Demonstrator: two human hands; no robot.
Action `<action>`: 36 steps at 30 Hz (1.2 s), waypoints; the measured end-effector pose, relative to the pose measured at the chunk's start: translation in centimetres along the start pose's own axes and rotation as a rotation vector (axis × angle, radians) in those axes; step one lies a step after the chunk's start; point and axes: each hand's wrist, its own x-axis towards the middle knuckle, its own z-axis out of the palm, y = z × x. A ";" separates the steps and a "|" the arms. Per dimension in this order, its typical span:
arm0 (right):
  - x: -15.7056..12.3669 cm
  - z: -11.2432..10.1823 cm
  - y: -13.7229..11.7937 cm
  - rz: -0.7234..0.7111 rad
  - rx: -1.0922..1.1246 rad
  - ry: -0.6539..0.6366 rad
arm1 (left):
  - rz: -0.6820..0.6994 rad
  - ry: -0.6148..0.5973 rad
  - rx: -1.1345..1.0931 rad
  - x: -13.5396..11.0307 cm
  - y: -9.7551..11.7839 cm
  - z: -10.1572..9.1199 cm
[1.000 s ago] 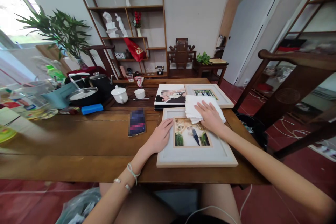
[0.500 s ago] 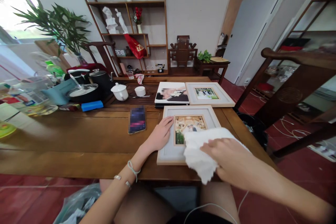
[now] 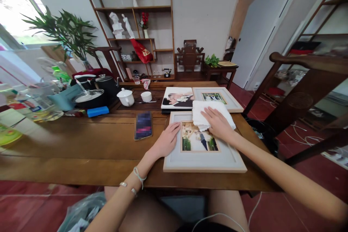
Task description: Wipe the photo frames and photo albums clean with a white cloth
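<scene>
A light wooden picture frame point(image 3: 205, 169) lies flat near the table's front edge, a photo behind its pale mat. My left hand point(image 3: 169, 140) rests on its left side, fingers laid flat over the border. With my right hand point(image 3: 217, 125) I hold a white cloth point(image 3: 199, 110) pressed on the frame's upper right part, fingers spread over it. The cloth covers the photo's top right corner and reaches past the frame's far edge. Just behind are a second framed photo point(image 3: 231, 101) and a white photo album point(image 3: 170, 103).
A phone point(image 3: 143, 125) lies left of the frame on the wooden table point(image 3: 81, 145). Farther left are a lidded white cup point(image 3: 125, 98), a small white bowl point(image 3: 146, 96), a blue block point(image 3: 98, 111), a lidded pan point(image 3: 89, 98) and bottles. A chair point(image 3: 307, 90) stands at the right.
My right hand has moved the cloth away from me, from the frame's lower right to its upper right, uncovering more of the photo. My left hand stays on the frame's left side.
</scene>
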 end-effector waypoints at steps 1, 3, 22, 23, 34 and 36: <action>0.7 0.0 0.1 0.020 -0.017 0.002 | -0.001 0.001 0.002 0.0 0.0 0.0; 1.3 -0.4 -0.3 0.053 -0.061 -0.021 | 0.000 -0.009 0.010 0.0 -0.1 0.0; -8.3 -6.7 -7.9 -0.087 0.044 -0.277 | 0.033 0.007 0.014 0.0 -0.3 0.1; -7.6 -5.7 -7.3 -0.075 0.029 -0.238 | 0.038 0.009 0.012 0.0 -0.3 0.1; 1.9 -0.1 -1.7 0.090 -0.063 -0.076 | 0.016 -0.008 0.015 -0.1 -0.4 0.2; 1.4 -0.4 -2.5 0.076 -0.075 -0.109 | 0.025 -0.003 0.013 0.0 -0.4 0.2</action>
